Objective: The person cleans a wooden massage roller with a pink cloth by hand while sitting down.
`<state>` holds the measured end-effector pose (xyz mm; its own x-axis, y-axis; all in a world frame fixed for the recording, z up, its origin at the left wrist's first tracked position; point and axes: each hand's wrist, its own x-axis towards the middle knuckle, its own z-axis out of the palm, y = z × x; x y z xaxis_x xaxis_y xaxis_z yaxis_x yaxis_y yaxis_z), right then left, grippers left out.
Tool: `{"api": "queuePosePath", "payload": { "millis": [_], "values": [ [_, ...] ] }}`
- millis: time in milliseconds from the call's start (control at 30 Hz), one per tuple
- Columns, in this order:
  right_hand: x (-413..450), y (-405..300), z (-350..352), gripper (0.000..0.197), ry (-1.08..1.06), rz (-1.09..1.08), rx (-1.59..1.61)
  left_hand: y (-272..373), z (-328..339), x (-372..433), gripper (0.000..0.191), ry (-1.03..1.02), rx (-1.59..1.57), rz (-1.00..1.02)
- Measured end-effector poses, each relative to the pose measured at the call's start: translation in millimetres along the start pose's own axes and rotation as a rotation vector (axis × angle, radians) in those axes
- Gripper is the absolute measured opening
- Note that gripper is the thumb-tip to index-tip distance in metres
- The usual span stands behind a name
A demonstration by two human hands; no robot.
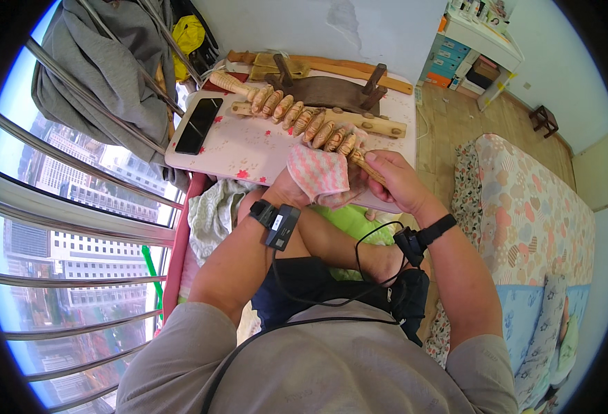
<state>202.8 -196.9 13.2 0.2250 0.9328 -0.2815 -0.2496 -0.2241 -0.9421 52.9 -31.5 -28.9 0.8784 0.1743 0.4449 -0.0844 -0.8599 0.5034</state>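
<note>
A wooden massage roller (304,120) with a row of carved oval beads slants over a small floral table (252,163). My right hand (399,178) grips the handle at its near right end. The opposite handle (231,83) points to the far left. My left hand (289,187) is mostly hidden under a pink-and-white patterned cloth (318,173), which it holds up against the beads closest to my right hand. Behind the roller lies a pale wooden bar (379,126) with round knobs. Farther back is a dark curved wooden piece (329,94) with upright pegs.
A black smartphone (199,127) lies at the table's left. Along the back are a long brown wooden strip (394,84) and a yellowish cloth (301,69). Metal window bars (76,282) run down the left; a bed (526,217) stands right. Cables hang from both wrist devices.
</note>
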Motion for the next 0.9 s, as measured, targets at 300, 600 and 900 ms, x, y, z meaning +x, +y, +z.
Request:
{"api": "queuePosePath", "payload": {
  "millis": [300,600,900],
  "values": [
    [0,3,-2,0.037,0.023,0.007,0.028,-13,18,-18,0.023,0.011,-1.59,-0.529],
    [1,7,-7,0.038,0.001,-0.042,0.063,2,-1,-8,0.016,-0.061,-1.341,-0.323],
    [-3,-1,-4,0.039,-0.02,-0.003,0.017,18,-8,-9,0.031,0.292,-1.714,-0.626]
  ]
}}
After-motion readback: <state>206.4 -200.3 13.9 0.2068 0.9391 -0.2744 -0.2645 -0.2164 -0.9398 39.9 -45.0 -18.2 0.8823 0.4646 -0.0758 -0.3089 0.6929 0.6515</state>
